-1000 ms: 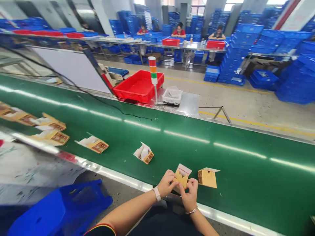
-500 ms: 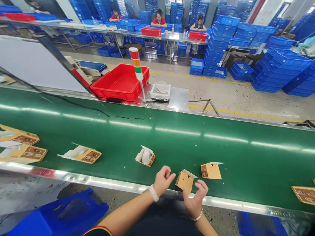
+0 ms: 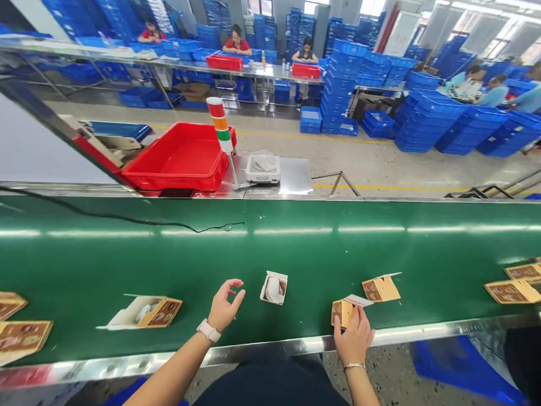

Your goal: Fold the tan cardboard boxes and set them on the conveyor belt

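Observation:
My right hand (image 3: 354, 339) grips a small brown carton (image 3: 343, 310) with its white flap up, at the near edge of the green conveyor belt (image 3: 296, 254). My left hand (image 3: 225, 305) hovers over the belt with fingers loosely curled and apart, holding nothing. Just right of it lies an open small box (image 3: 274, 288) with a white object inside. Another brown carton (image 3: 381, 288) with a raised flap sits beyond my right hand.
An open box (image 3: 143, 312) lies left on the belt, flat cartons at far left (image 3: 21, 335) and far right (image 3: 509, 291). Behind the belt stand a red tray (image 3: 177, 158), a signal light tower (image 3: 220, 125) and a scale (image 3: 262, 168). People sit at distant tables among blue crates.
My hands have parted: the left let go of the carton and swung left toward the open box. The right carried the carton right along the belt's edge. The view panned right.

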The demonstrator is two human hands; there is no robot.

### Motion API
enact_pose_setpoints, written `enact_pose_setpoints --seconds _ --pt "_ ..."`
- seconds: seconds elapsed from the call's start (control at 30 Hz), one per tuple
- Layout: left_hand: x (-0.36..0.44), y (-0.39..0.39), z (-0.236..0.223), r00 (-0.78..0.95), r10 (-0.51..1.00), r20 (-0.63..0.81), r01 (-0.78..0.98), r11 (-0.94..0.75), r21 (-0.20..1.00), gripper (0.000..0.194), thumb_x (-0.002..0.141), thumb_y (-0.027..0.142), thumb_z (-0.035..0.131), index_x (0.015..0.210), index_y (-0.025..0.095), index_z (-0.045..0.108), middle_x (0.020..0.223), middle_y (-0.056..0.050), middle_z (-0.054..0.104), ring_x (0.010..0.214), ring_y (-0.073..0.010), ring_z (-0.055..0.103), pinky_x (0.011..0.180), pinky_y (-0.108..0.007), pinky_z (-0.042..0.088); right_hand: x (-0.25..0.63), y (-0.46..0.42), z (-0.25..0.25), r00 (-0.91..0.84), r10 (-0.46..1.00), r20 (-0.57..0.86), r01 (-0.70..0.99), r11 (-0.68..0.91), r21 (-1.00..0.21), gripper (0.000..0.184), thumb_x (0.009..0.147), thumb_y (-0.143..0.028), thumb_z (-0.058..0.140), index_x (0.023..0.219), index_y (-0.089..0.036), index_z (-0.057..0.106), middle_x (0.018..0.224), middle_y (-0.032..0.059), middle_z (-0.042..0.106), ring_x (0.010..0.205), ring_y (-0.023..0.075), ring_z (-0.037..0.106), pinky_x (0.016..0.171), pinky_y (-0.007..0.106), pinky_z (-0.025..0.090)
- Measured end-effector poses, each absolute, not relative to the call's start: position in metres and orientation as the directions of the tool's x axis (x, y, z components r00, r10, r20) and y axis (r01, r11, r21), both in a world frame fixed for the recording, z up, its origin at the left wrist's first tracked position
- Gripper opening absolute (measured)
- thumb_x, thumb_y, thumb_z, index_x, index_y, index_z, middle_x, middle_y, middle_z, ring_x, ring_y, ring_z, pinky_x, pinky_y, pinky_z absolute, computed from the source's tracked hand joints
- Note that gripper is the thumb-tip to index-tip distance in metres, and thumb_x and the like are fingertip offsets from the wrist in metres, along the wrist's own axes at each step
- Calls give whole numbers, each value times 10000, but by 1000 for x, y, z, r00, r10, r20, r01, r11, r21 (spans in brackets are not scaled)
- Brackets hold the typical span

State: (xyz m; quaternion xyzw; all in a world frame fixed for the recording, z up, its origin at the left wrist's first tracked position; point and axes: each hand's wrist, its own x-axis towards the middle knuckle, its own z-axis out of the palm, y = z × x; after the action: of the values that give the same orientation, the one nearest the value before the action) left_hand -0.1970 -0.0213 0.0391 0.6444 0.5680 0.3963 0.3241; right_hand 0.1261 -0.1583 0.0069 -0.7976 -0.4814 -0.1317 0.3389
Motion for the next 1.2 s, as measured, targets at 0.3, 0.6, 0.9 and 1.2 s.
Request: enact_pose_setpoints --seconds 0.3,0.6,0.9,1.2 --pt "-179 -2 48 150 973 173 467 -224 855 250 752 413 564 889 210 612 870 -64 680 825 -212 651 703 -340 549 126 -173 20 442 610 658 895 -353 -274 396 798 -409 605 1112 -168 590 1210 201 542 1208 417 427 971 688 270" --pt "-162 0 26 405 913 57 437 -248 864 379 741 409 588 1070 227 635 1139 -109 656 1078 -264 599 900 -416 489 102 -158 24 199 826 528 860 110 -498 465 870 -239 492 1329 -204 423 1247 142 550 1165 267 525 933 505 467" --pt "-111 -7 9 603 792 90 394 -394 831 454 748 376 635 1192 283 621 1285 -120 595 1241 -325 460 998 -459 348 112 -82 -19 -120 920 372 791 315 -525 571 786 -479 568 1277 -187 549 1323 142 551 1286 328 434 991 563 400" --pt "-62 -3 19 480 876 -42 281 -108 953 175 702 327 670 584 221 598 630 -33 616 889 -249 538 851 -379 401 93 -72 -23 224 882 414 675 166 -719 297 869 -371 465 705 -216 658 1023 98 650 1060 259 531 904 472 438"
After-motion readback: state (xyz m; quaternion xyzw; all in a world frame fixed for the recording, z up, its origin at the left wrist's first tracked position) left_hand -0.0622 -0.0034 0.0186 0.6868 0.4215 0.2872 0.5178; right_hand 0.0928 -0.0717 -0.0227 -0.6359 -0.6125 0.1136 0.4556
